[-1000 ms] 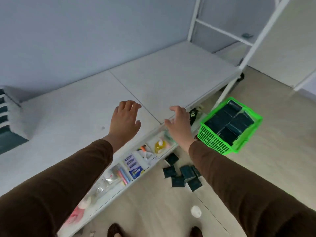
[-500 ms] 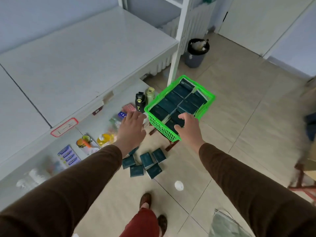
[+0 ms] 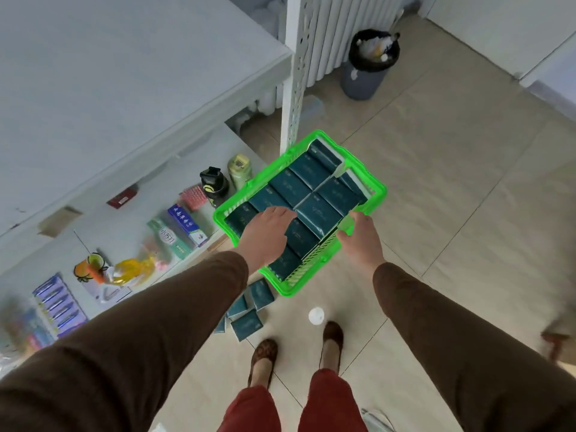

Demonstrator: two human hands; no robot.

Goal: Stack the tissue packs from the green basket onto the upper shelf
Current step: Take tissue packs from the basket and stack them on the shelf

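Tissue packs point(image 3: 318, 210), dark teal, now under our hands: left hand point(image 3: 265, 235) flat on top, grabbing nothing; right hand point(image 3: 361, 241) pinching bright green plastic basket point(image 3: 378, 194) rim. We moved off white upper shelf point(image 3: 124, 88), so pickup's next.

The green basket point(image 3: 372, 199), a slatted plastic one, sits tilted beside the shelf post, packed with dark teal tissue packs point(image 3: 318, 210) lying flat in rows. The upper shelf point(image 3: 124, 82), a pale flat board, lies far left.
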